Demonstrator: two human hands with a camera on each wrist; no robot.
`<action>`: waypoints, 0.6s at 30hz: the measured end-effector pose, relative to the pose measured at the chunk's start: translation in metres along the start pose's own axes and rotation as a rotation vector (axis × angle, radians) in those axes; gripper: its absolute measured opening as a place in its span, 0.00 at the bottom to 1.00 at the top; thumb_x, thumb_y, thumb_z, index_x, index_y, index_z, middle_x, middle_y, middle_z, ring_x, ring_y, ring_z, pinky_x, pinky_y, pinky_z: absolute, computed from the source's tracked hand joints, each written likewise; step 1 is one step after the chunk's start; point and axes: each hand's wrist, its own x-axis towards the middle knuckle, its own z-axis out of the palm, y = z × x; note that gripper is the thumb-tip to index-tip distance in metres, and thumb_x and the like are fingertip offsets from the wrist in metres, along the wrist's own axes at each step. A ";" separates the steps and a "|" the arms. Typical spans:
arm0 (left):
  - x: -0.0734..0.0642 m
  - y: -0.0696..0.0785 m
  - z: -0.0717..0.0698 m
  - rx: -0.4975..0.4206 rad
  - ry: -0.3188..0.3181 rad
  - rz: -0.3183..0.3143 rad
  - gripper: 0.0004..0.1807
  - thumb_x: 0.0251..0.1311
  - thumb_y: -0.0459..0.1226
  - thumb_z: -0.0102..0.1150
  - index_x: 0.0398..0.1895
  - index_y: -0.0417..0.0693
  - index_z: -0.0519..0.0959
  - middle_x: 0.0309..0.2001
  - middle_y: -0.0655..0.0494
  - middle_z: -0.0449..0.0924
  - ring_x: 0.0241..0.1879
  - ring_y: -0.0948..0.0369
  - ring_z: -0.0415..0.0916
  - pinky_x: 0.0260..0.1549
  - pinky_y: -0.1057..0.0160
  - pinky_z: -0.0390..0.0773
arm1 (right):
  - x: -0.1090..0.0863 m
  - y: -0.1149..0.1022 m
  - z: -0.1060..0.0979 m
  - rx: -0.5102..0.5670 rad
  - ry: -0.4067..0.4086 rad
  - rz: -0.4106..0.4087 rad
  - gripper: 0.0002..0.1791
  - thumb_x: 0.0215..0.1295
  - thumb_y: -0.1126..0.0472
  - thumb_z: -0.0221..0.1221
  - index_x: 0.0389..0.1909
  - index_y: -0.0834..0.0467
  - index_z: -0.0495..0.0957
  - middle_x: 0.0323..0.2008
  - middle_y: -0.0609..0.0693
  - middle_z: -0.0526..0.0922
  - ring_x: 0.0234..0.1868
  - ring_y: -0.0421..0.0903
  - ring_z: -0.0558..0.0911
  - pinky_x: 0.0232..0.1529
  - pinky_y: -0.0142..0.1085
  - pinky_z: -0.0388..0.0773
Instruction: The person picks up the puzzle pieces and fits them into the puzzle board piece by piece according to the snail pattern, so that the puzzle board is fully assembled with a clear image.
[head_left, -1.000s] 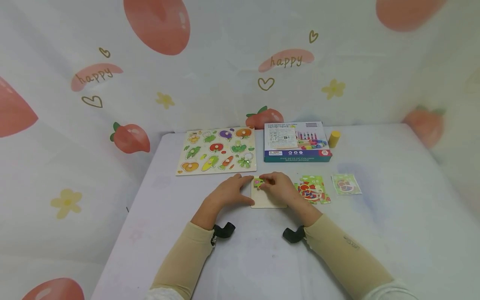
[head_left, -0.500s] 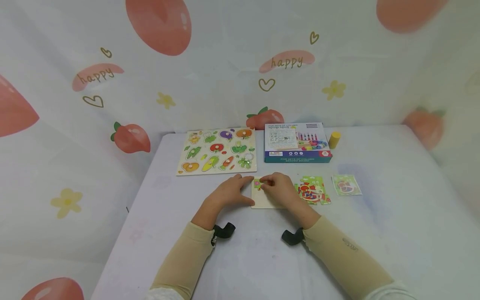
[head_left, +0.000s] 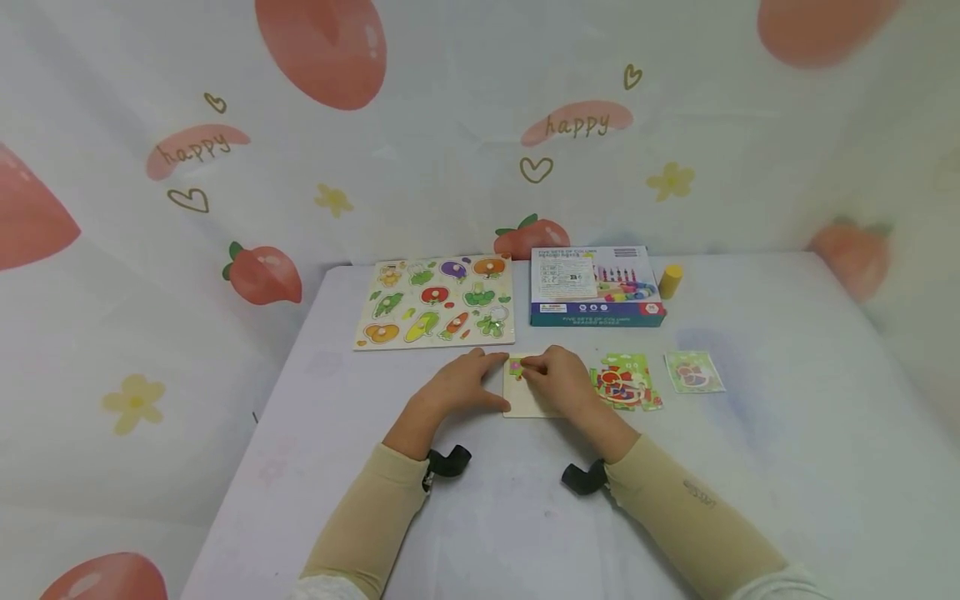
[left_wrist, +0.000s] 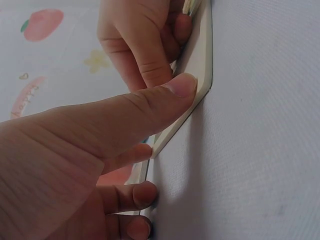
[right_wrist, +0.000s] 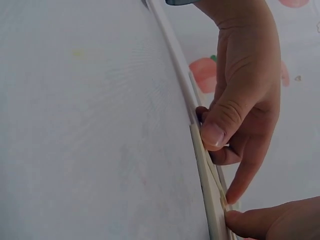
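Observation:
A pale square wooden puzzle board [head_left: 527, 403] lies flat on the table. My left hand [head_left: 462, 383] spans its left side, index fingertip at the far corner and thumb on the near corner; the left wrist view shows that thumb [left_wrist: 150, 102] resting straight on the board's edge. My right hand [head_left: 562, 377] pinches a small green puzzle piece [head_left: 515, 367] with a pink flower at the board's far left corner. Fingers partly cover the piece. Right of this hand lies a cluster of red and green puzzle pieces [head_left: 625, 383].
A vegetable peg puzzle [head_left: 435, 302] lies at the back left. Beside it stands a bead-set box [head_left: 597, 287], with a yellow cylinder [head_left: 671, 282] at its right. A small picture card [head_left: 694, 372] lies right of the loose pieces. A printed cloth hangs behind the table.
The right fingers have brought the green piece slightly left and down into the board's far left corner. The left hand stays in place on the board.

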 end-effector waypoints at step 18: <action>0.000 0.001 0.000 -0.010 0.004 -0.015 0.47 0.52 0.53 0.78 0.77 0.59 0.68 0.51 0.55 0.73 0.49 0.56 0.70 0.54 0.52 0.76 | -0.008 -0.016 -0.022 0.022 -0.014 -0.109 0.18 0.70 0.60 0.66 0.59 0.57 0.85 0.30 0.49 0.76 0.31 0.46 0.72 0.31 0.37 0.69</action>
